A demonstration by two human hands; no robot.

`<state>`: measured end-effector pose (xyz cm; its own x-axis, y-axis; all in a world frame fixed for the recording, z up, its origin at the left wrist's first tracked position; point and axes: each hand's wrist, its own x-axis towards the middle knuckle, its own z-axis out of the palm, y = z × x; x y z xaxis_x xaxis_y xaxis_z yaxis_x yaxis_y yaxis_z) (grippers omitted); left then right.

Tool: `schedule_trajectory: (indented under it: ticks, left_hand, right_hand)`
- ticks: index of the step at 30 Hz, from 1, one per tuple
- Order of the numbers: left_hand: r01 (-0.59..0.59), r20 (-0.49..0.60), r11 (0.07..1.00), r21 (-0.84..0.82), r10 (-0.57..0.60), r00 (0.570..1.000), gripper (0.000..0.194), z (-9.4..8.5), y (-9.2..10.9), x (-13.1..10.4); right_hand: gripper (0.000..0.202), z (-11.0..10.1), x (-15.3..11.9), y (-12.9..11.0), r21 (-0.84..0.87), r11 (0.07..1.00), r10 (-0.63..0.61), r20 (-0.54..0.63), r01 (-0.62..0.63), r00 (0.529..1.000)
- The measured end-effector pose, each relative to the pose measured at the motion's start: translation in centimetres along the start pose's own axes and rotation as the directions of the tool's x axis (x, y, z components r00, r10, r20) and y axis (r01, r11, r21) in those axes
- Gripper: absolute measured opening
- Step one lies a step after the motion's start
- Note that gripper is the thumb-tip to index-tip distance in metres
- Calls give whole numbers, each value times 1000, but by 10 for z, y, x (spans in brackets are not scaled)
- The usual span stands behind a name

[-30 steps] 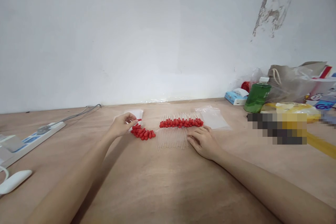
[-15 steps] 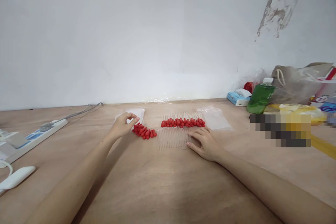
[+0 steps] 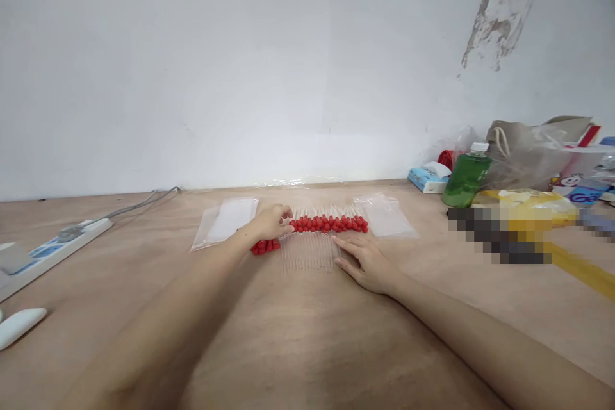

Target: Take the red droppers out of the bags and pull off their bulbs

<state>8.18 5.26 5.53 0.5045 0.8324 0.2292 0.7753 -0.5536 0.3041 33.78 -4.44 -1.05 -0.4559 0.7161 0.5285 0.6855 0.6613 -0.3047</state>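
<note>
My left hand (image 3: 273, 223) is at the left end of a row of red drop-shaped pieces (image 3: 329, 224), its thumb and fingertips drawn together; what they hold, if anything, is hidden. Thin pale teeth point away from me behind that row. In front lies a clear plastic comb (image 3: 307, 253), teeth toward me. My right hand (image 3: 362, 261) rests open on the table, fingertips touching the comb's right end. Under my left wrist, a smaller cluster of red pieces (image 3: 265, 246) shows, partly covered by the wrist.
Clear plastic bags (image 3: 387, 216) lie on both sides of the row. At left are a power strip (image 3: 79, 237) with a grey cable and a white object (image 3: 22, 327). On the right stand a tissue pack (image 3: 429, 179), a green bottle (image 3: 466, 176) and assorted bags.
My left hand has moved right, from the smaller red cluster to the left end of the red row. My right hand stays at the comb. The camera view has turned slightly right.
</note>
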Motion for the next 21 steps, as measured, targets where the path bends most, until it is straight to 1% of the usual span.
schedule_trajectory:
  ticks: [4,8,12,14,17,19,21]
  left_hand:
    - [53,27,998,-31,-52,998,24,11,-6,11]
    - [94,7,994,-60,-94,996,16,14,-6,11]
    - [166,-87,982,-93,-174,981,16,15,2,6]
    - [214,-141,969,-119,-230,963,17,15,7,3]
    - [273,-225,947,-172,-308,924,19,12,14,-3]
    - [279,-282,937,-213,-332,900,21,11,17,-11]
    - [260,-328,932,-252,-335,883,23,12,20,-25]
  right_hand:
    - [47,1,-1,2,11,1000,17,16,-17,1000]
    - [47,1,-1,0,6,1000,17,7,-17,1000]
    - [49,-1,0,-1,7,999,37,-5,-37,999]
    - [50,-1,-1,-1,7,999,46,-1,-46,999]
    - [50,1,-1,0,-1,998,62,13,-62,998]
    - [49,2,-2,2,2,997,73,8,-73,997]
    - [48,3,-2,2,9,997,76,-18,-76,997]
